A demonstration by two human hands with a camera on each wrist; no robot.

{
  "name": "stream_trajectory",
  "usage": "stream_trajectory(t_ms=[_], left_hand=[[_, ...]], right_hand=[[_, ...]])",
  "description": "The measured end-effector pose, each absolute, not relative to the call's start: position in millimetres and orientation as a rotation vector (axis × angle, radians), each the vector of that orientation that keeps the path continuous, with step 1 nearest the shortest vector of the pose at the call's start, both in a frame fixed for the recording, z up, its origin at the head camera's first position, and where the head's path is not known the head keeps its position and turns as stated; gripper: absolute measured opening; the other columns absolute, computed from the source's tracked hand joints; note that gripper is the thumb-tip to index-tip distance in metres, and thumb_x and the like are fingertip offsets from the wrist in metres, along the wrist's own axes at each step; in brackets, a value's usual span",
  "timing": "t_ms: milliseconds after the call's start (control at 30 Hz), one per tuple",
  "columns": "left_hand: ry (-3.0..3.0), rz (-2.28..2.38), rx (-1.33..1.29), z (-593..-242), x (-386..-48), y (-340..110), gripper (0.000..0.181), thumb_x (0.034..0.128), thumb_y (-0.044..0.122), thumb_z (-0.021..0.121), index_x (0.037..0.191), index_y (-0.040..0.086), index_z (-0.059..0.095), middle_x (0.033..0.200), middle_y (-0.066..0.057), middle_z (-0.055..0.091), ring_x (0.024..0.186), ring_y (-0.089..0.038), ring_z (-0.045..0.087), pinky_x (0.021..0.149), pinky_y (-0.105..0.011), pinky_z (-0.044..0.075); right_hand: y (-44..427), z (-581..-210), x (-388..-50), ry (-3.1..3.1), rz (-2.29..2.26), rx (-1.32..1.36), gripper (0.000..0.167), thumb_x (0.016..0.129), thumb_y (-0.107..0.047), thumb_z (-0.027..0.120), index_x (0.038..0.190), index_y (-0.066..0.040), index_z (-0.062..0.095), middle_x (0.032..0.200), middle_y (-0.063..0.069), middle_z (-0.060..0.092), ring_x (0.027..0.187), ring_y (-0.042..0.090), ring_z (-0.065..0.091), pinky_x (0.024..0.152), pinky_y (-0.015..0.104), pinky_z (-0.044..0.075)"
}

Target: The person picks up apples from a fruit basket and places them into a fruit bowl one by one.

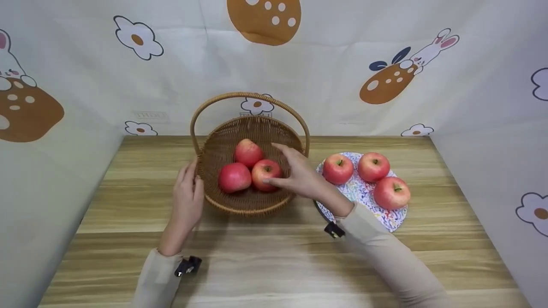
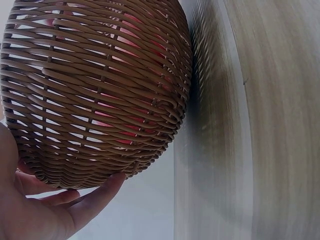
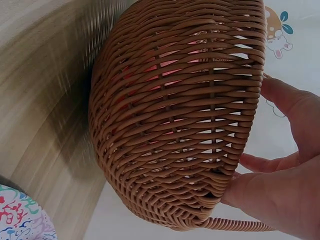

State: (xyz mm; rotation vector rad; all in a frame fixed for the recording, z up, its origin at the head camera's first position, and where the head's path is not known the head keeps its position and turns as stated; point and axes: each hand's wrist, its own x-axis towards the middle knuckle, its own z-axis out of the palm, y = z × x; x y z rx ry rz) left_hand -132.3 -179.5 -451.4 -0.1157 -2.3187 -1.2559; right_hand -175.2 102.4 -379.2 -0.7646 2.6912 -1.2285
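A brown wicker basket [image 1: 246, 207] with an arched handle stands at the table's middle, in the head view. Inside it lie three red apples [image 1: 235, 177]. My left hand [image 1: 187, 199] holds the basket's left side near the handle's foot; in the left wrist view its fingers [image 2: 97, 202] rest against the weave. Over the basket's right rim reaches my right hand [image 1: 302, 175], thumb and fingers spread apart. Its thumb lies over the rightmost apple [image 1: 269, 169] in the basket; whether they touch I cannot tell. The right wrist view shows that apple only through the weave.
Right of the basket, under my right forearm, lies a colourful patterned plate [image 1: 357, 192]. It bears three more apples [image 1: 391, 193]. A printed cloth [image 1: 334, 85] walls the wooden table [image 1: 265, 265] at the back and sides.
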Motion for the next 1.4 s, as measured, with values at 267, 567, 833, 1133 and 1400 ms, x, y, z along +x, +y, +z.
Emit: stream_trajectory(t_ms=[267,567,833,1133,1400], left_hand=[[-2.322,-1.225,-0.116,-452.0,-131.5,-179.5,0.051,0.1006,-0.006,0.044,0.151,-0.012,0.048,0.143,-0.035,0.054,0.108,-0.040,0.058,0.096,-0.058,0.051],[-2.321,-1.217,-0.108,-451.9,-131.7,-179.9,0.050,0.0997,-0.005,0.046,0.149,-0.013,0.049,0.142,-0.036,0.054,0.106,-0.042,0.059,0.096,-0.059,0.052],[-2.320,-1.222,-0.113,-452.0,-131.7,-179.1,0.051,0.0995,-0.006,0.046,0.150,-0.013,0.048,0.143,-0.036,0.054,0.103,-0.042,0.059,0.093,-0.058,0.053],[-2.309,-1.184,-0.122,-453.0,-131.7,-179.6,0.051,0.0988,-0.007,0.046,0.149,-0.013,0.050,0.130,-0.032,0.060,0.087,-0.027,0.054,0.077,-0.034,0.051],[-2.303,-1.170,-0.127,-452.8,-131.5,-178.8,0.051,0.0986,-0.006,0.046,0.149,-0.013,0.050,0.126,-0.031,0.061,0.085,-0.025,0.053,0.076,-0.034,0.049]], right_hand=[[95.2,-379.7,-181.5,2.674,-1.197,-0.722,0.090,0.090,-0.023,0.085,0.162,-0.002,0.036,0.163,0.025,0.041,0.152,0.040,0.036,0.125,0.056,0.031],[87.6,-376.2,-191.0,2.623,-1.210,-0.669,0.102,0.083,-0.024,0.091,0.163,0.000,0.032,0.165,0.027,0.038,0.152,0.042,0.035,0.125,0.057,0.031],[81.2,-380.3,-198.1,2.609,-1.180,-0.573,0.105,0.082,-0.027,0.093,0.164,-0.003,0.031,0.163,0.028,0.039,0.151,0.043,0.037,0.124,0.057,0.033],[78.1,-386.5,-208.4,2.591,-1.167,-0.541,0.104,0.083,-0.027,0.092,0.163,-0.001,0.031,0.160,0.030,0.042,0.150,0.043,0.038,0.124,0.053,0.033],[77.9,-385.9,-214.9,2.512,-1.108,-0.486,0.107,0.082,-0.025,0.092,0.165,-0.002,0.028,0.164,0.029,0.038,0.155,0.042,0.030,0.127,0.052,0.026]])
